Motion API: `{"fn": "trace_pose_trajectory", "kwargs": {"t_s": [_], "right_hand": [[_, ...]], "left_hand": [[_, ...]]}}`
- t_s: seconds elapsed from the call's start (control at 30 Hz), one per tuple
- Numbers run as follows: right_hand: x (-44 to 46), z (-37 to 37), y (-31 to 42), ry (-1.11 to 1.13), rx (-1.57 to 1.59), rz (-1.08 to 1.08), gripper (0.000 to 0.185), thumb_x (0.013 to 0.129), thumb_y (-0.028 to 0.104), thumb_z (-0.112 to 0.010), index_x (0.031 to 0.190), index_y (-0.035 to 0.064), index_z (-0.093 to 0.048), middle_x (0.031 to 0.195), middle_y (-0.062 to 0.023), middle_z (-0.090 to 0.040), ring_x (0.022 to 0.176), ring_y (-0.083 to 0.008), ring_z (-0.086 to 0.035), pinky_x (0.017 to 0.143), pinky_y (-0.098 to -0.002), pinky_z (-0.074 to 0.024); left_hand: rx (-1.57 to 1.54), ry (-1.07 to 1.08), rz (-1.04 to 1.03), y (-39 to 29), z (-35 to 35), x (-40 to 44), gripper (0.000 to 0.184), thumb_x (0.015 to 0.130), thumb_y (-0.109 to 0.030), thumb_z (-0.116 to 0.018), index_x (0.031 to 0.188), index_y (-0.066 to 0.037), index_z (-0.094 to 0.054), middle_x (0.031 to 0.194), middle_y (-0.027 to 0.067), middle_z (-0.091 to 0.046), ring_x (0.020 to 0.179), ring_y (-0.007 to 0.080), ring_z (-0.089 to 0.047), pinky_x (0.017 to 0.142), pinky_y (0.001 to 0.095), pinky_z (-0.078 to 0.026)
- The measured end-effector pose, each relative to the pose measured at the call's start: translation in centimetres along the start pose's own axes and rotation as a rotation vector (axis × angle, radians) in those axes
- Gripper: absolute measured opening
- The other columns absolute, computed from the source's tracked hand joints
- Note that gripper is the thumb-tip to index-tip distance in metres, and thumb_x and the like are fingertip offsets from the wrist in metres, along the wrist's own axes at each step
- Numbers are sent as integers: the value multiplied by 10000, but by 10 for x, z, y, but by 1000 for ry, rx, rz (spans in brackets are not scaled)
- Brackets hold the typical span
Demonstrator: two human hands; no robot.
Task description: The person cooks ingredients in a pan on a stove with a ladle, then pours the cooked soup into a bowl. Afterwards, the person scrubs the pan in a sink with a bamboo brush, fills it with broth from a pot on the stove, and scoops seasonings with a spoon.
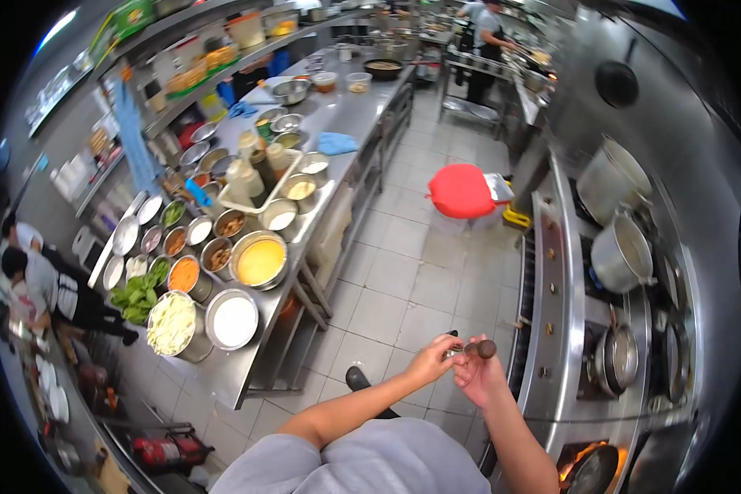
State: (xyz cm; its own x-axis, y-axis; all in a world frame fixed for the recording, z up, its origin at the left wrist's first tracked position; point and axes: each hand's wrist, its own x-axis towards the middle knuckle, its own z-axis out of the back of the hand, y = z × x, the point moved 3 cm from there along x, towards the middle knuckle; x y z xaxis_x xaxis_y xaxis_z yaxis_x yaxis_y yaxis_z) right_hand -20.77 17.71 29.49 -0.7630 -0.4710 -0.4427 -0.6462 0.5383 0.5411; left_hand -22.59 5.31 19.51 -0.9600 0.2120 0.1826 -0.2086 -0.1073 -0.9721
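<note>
In front of my body, over the tiled floor, both hands meet at a small utensil point(487, 349) with a rounded brown handle end and a short metal part. My left hand point(428, 362) is closed around the metal part. My right hand point(481, 382) is turned palm up, with its fingers curled about the utensil beside the handle. The utensil's far end is hidden by my fingers, so its exact kind does not show.
At left, a steel counter point(237, 380) bears bowls of ingredients and a tray of bottles. At right stands a stove with pots point(621, 251) and a pan over flames point(593, 471). A red-covered tub point(463, 191) sits on the floor ahead. Other people work at far left and back.
</note>
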Motion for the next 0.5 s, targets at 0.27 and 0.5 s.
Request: {"fn": "trace_pose_trajectory", "kwargs": {"t_s": [0.27, 0.5], "right_hand": [[128, -137, -44, 229, -375, -265, 392, 1020, 456, -459, 1227, 123, -472, 894, -93, -646, 555, -142, -547, 509, -287, -474], [227, -197, 1, 445, -994, -51, 539, 962, 257, -604, 1411, 51, -389, 905, -75, -676, 593, -100, -582, 526, -250, -500]], "left_hand": [[49, -256, 237, 18, 156, -18, 348, 820, -87, -687, 1153, -74, -585, 1107, 109, -606, 974, 309, -633, 820, 391, -517], [-157, -757, 77, -1, 262, -48, 207, 947, -45, -614, 1141, 5, -562, 1061, 67, -599, 960, 113, -605, 762, 251, -560]]}}
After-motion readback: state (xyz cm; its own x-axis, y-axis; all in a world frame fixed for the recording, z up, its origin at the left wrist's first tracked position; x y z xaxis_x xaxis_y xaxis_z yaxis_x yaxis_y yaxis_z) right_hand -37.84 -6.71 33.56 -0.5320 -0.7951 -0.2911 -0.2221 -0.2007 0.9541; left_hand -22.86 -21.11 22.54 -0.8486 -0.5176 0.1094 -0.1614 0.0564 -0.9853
